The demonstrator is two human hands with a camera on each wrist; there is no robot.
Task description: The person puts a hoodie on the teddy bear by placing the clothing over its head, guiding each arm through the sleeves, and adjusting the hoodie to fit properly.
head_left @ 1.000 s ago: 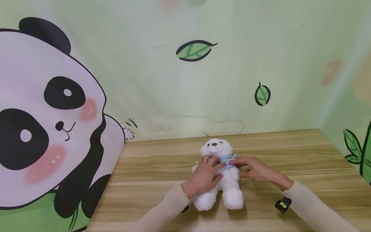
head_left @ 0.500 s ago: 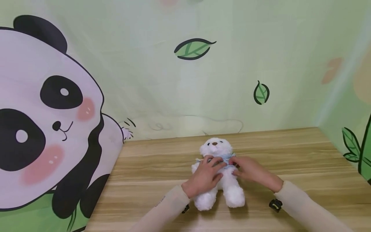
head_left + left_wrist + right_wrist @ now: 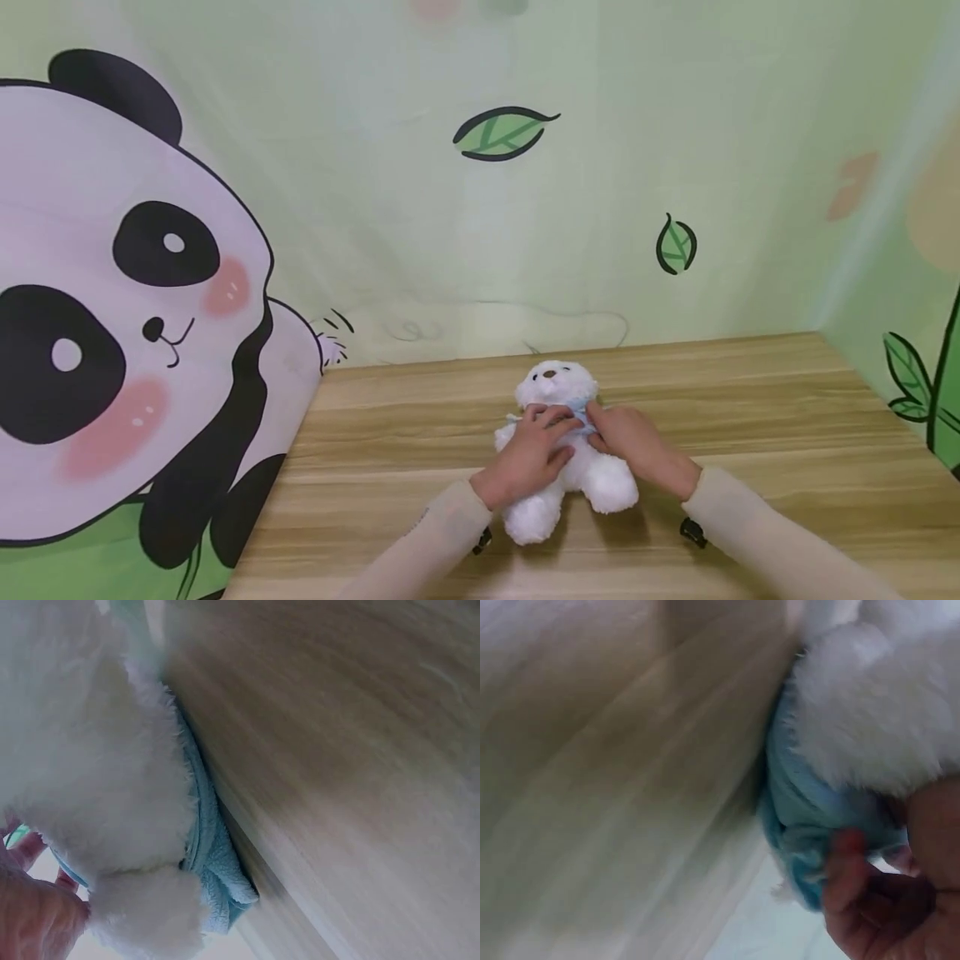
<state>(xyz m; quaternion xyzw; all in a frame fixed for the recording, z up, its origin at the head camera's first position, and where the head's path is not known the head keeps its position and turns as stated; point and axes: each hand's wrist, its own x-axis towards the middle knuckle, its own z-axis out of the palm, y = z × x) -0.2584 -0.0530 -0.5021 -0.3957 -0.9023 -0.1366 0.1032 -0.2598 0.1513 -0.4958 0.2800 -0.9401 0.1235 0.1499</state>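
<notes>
A white plush bear [image 3: 558,386] lies on its back on the wooden table, its head toward the wall. Light blue cloth wraps its upper body [image 3: 581,408]; in the left wrist view a folded corner of the blue cloth [image 3: 225,889] sticks out beside the fur. My left hand [image 3: 525,458] rests over the bear's chest, fingers spread and slightly bent, thumb on the belly. On the other side, my right hand [image 3: 636,440] pinches the cloth near the bear's arm. Close up, the right hand's fingers [image 3: 845,874] curl against the blue fabric. The bear's chest is partly hidden.
The wooden table [image 3: 405,417] runs back to a pale green printed wall cloth [image 3: 375,208]. A large printed panda [image 3: 150,275] fills the left side. Small black devices show under both sleeves, one by the right sleeve [image 3: 693,532].
My right hand has moved left and inward over the bear's side. The bear's leg on that side has swung outward and up a little. My left hand stays in place.
</notes>
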